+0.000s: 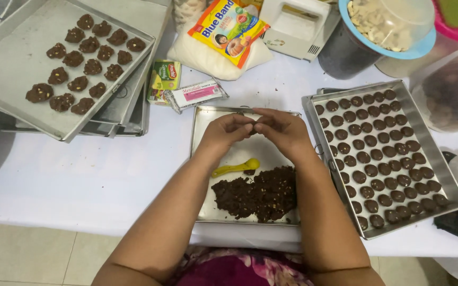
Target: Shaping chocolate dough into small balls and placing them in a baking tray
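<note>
My left hand (pixel 228 131) and my right hand (pixel 282 128) meet fingertip to fingertip above a metal tray (pixel 206 159), pinching a small dark piece of chocolate dough (pixel 251 126) between them. In the tray's near half lies a lump of dark brown dough with pale bits (pixel 258 193). A yellow plastic spoon (pixel 235 168) rests just beyond the lump. To the right, a second tray (pixel 430 153) holds several rows of small round dough balls (pixel 378 159).
At the far left a stacked tray (pixel 11 58) carries several rougher dough mounds. Packets (pixel 228 29), a small pink-labelled box (pixel 196 94), a white hand mixer (pixel 295 24) and a blue-rimmed bowl of pale nuts (pixel 388 24) crowd the table's far side.
</note>
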